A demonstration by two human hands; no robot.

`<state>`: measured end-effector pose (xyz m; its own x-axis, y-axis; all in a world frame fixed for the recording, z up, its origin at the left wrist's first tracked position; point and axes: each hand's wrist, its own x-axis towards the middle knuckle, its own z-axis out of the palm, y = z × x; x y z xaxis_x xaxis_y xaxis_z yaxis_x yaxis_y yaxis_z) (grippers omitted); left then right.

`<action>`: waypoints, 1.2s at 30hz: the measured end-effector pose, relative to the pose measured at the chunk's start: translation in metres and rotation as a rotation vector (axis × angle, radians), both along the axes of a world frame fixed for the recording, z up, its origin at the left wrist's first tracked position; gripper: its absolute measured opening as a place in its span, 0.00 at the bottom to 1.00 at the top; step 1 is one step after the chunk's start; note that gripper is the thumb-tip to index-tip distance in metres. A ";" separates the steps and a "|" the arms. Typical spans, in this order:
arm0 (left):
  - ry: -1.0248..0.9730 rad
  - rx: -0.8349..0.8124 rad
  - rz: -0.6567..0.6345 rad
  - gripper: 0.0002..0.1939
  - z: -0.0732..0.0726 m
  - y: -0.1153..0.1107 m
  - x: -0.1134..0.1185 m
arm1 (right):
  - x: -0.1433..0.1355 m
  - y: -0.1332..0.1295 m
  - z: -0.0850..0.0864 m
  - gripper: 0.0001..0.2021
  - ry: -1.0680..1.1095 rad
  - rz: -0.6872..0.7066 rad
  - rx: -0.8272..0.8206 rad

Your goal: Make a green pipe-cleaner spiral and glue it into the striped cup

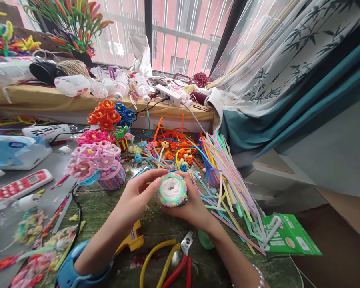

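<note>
A small round cup with a fuzzy pastel rim of mint, yellow and pink and a soft white filling is held up over the near middle of the desk, its filled end turned toward the head camera. The left hand pinches its left edge, thumb at the rim and fingers curled behind. The right hand wraps its other side; its fingertips are mostly hidden, so how firmly they press cannot be told.

The filling has a small hollow in the middle and looks loose, so tipping the cup further might let it slip, and a hard squeeze could bend the wall or pull the fuzzy trim off.

Below the cup lie pliers with red handles and a metal head; a dropped cup could land on them. To the right, a loose bundle of long pastel fuzzy stems spreads near the right forearm, which could snag or scatter them. To the left, a striped pot of pink fuzzy flowers stands near the left hand, where a wide elbow swing might knock it.
</note>
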<state>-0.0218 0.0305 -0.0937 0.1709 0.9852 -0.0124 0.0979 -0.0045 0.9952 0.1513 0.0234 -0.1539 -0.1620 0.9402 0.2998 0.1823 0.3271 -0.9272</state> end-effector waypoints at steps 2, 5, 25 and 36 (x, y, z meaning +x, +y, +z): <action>0.061 0.028 0.027 0.20 -0.008 0.005 -0.001 | 0.001 0.001 0.001 0.33 0.074 0.047 -0.073; 0.131 0.044 0.007 0.23 -0.018 0.013 -0.002 | 0.002 0.005 -0.001 0.33 0.122 0.070 -0.103; 0.517 0.207 0.016 0.19 -0.030 0.017 -0.006 | 0.024 0.007 0.014 0.30 -0.335 0.133 -0.129; 0.606 0.462 0.011 0.14 -0.027 0.013 -0.004 | 0.031 0.014 0.006 0.18 -0.018 0.129 -0.270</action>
